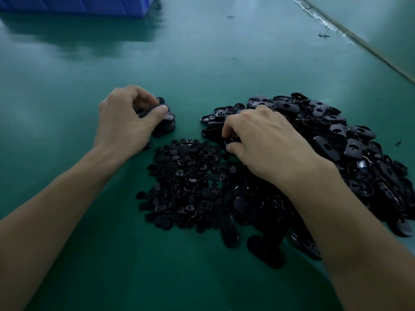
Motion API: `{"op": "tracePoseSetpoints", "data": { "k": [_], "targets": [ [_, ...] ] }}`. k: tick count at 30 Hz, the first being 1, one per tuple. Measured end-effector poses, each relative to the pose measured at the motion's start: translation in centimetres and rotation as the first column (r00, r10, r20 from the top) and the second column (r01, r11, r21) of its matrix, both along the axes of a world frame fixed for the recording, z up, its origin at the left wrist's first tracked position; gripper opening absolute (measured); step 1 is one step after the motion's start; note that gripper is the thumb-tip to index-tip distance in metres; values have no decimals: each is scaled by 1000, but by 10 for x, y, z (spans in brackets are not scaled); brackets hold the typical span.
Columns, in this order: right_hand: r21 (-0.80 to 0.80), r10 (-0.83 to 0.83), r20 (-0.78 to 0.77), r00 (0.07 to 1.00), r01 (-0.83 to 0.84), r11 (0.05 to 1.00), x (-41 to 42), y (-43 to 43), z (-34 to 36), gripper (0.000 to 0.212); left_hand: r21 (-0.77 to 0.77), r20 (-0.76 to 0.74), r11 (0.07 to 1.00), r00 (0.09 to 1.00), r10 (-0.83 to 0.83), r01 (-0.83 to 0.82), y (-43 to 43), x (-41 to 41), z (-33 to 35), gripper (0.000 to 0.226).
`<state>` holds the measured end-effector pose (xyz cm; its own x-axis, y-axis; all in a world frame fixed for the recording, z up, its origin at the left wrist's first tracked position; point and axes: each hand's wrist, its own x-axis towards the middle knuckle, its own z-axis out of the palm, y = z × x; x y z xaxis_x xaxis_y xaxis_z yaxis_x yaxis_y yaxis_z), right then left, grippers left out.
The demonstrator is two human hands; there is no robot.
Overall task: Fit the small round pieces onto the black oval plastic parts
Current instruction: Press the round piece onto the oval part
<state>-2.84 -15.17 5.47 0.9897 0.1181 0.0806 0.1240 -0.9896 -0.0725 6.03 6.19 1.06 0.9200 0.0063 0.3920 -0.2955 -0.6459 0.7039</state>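
Note:
A heap of small round black pieces (188,182) lies in the middle of the green table. A much larger heap of black oval plastic parts (336,140) spreads to its right. A small stack of oval parts (167,124) sits at the left. My left hand (125,122) grips one oval part at the top of that small stack, thumb and fingers curled round it. My right hand (262,140) rests at the near edge of the big heap, fingers curled, pinching a small black piece; exactly what it is stays hidden under the fingers.
A blue plastic crate (76,5) stands at the far left of the green table (202,63). A table seam or rail (359,41) runs diagonally at the far right, with a small clip (323,36) lying near it. A stray black bit (398,143) lies right of the heap.

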Motion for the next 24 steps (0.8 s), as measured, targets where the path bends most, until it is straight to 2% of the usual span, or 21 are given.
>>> {"op": "tracePoseSetpoints", "data": {
  "k": [2, 5, 8, 11, 17, 24],
  "targets": [
    [-4, 7, -14, 1000, -8, 1000, 1, -1, 1, 23, -47, 5, 998, 999, -45, 45, -4, -3, 4, 10],
    [30, 10, -21, 1000, -9, 999, 5, -1, 1, 21, -80, -18, 984, 987, -161, 159, -12, -9, 9, 11],
    [14, 0, -49, 999, 1, 1000, 8, 0, 0, 18, -152, -97, 943, 945, -312, 296, -21, -17, 12, 10],
    [-7, -23, -40, 999, 23, 1000, 7, 0, 1, 20, -156, -116, 915, 913, -391, 372, -28, -26, 11, 9],
    [8, -38, -66, 997, 38, 999, 6, 1, 2, 20, -190, -134, 899, 896, -422, 395, -33, -32, 10, 8],
    [207, -139, -3, 990, 137, 969, 8, -9, 5, 22, -217, -154, 893, 890, -430, 394, -36, -35, 10, 10]
  ]
}}
